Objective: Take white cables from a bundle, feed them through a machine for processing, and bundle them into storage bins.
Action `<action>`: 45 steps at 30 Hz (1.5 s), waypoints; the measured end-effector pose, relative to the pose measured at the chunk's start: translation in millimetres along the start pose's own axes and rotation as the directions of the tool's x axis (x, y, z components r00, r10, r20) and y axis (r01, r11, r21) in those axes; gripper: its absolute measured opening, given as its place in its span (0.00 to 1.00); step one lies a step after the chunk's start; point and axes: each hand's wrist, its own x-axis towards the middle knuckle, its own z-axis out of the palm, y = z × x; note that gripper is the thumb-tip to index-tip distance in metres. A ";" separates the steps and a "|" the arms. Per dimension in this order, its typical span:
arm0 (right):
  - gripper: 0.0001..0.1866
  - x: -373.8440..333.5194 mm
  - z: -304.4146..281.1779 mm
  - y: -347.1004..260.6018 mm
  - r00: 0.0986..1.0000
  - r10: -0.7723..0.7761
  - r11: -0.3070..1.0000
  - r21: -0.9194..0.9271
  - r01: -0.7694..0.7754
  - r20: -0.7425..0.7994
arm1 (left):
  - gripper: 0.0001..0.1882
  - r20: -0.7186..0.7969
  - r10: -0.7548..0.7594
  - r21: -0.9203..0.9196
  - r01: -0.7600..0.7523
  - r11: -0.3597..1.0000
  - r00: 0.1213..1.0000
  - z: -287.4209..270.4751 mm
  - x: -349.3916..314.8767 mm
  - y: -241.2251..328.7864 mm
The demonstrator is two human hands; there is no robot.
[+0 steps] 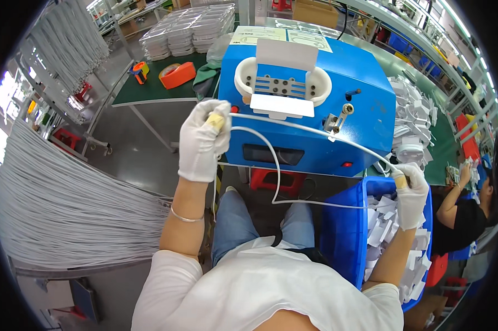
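Note:
A white cable (309, 128) is stretched across the front of a blue machine (315, 146). My left hand (204, 144), in a white glove with yellowish tape on a fingertip, is closed around it left of the machine. At the right, over a blue bin, my gloved right hand (411, 193) pinches the cable's other stretch. A thinner-looking loop hangs from my left hand past the machine's front and runs right toward the bin. On top of the machine sit a white curved holder (248, 77) with metal bars and a white flap. A small metal clamp (337, 120) stands beside the cable.
White cut pieces fill the blue bin (344, 226). More white parts (411, 118) lie right of the machine. Bundled grey-white cables (72, 204) hang at my left. An orange tape dispenser (178, 75) and stacked clear trays (188, 30) are behind. Another person (464, 209) works at the right.

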 end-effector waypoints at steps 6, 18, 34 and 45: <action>0.02 3.7 -0.8 9.6 0.998 -0.006 0.999 -0.034 0.004 -0.057 | 0.04 0.027 0.009 0.057 -0.011 0.998 1.000 4.5 22.8 9.6; 0.04 21.1 -1.0 28.0 0.994 0.032 0.999 -0.021 -0.034 -0.106 | 0.04 -0.053 -0.045 0.257 0.057 0.965 0.998 14.1 35.0 12.2; 0.07 124.6 20.0 61.9 0.995 0.096 0.993 0.066 -0.097 0.022 | 0.23 -0.070 0.257 0.554 -0.177 0.814 0.964 5.2 4.2 0.8; 0.06 99.8 -2.0 44.0 0.998 0.055 0.986 0.159 -0.048 -0.036 | 0.25 -0.077 0.021 0.462 0.017 0.887 0.997 -35.5 -50.2 -10.4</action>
